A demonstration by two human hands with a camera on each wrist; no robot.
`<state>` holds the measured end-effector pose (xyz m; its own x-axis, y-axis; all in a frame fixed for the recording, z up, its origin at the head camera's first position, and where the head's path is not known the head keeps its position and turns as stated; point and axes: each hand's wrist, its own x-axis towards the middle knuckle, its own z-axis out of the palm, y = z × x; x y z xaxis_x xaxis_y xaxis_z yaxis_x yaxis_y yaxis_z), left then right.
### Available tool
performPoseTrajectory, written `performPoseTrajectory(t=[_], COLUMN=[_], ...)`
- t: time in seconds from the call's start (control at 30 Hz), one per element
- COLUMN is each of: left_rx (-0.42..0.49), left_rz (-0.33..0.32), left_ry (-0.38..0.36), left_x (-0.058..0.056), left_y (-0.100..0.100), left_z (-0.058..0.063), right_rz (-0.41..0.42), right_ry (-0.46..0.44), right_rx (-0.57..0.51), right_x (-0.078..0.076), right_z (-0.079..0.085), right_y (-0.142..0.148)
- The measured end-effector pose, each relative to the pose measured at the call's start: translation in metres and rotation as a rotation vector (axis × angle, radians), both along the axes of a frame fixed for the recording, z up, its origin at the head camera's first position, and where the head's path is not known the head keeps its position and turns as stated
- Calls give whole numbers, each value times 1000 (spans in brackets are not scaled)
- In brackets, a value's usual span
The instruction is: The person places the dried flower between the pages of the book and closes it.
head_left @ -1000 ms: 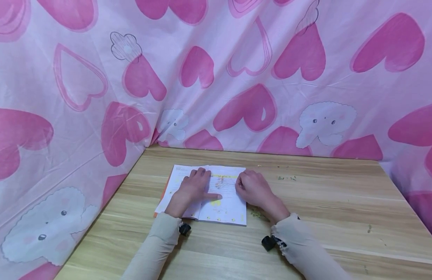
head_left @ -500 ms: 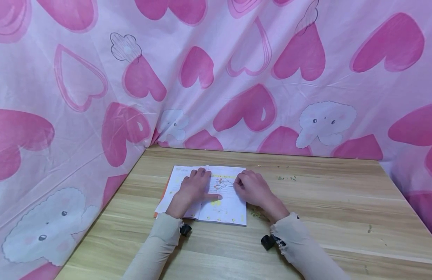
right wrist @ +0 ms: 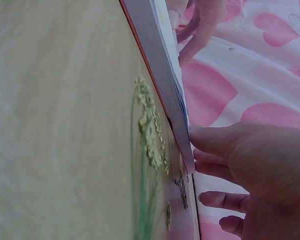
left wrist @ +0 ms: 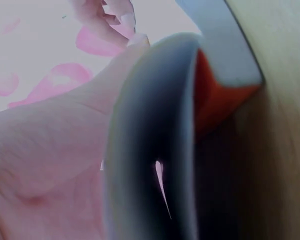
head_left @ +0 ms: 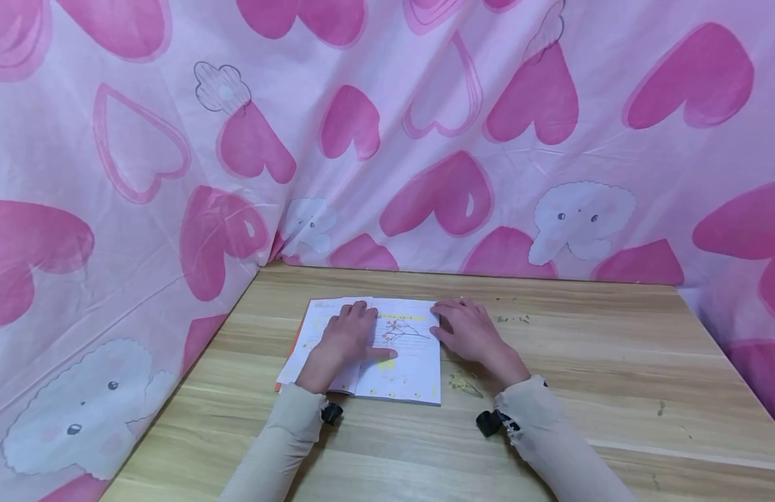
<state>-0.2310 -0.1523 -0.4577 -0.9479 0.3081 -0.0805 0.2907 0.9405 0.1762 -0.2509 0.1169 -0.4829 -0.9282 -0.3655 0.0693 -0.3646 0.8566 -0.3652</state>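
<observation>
An open book (head_left: 418, 380) lies on the table with printed pages and an orange cover edge. My left hand (head_left: 346, 338) rests spread across its middle, thumb reaching over the right page. On that page lies a thin branching sprig (head_left: 409, 333) with small orange blossoms. My right hand (head_left: 471, 331) is at the book's right edge, its fingers loosely extended and holding nothing. In the right wrist view, the right thumb (right wrist: 210, 139) meets the edge of the pages. A curved page (left wrist: 152, 125) rises beside the left wrist in the left wrist view.
A sprig of pale yellow flowers (head_left: 464, 383) with green stems lies on the wooden table (head_left: 613, 376), right of the book. Small green bits (head_left: 513, 319) lie farther back. A pink heart-patterned cloth (head_left: 437, 139) hangs behind and to the left.
My right hand has let go of the orange-blossomed sprig, now lying on the right page, and has moved right to the book's edge, its fingers opening. My left hand stays in place.
</observation>
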Motion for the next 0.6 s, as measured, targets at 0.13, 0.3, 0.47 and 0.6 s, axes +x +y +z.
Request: performPoseTrajectory(t=[0.13,0.3,0.47,0.6], left_rx=[36,112,143,154], left_rz=[-61,-236,-318,-281], left_ry=[56,149,-5,-97], left_x=[1,11,25,30], left_y=[6,27,50,58], left_z=[2,7,4,-3], right_rz=[2,9,6,-4], right_ry=[0,8,8,-7], right_rx=[11,4,3,3], right_x=[-1,0,1,1], right_z=[-1,0,2,2], right_y=[0,1,0,-1])
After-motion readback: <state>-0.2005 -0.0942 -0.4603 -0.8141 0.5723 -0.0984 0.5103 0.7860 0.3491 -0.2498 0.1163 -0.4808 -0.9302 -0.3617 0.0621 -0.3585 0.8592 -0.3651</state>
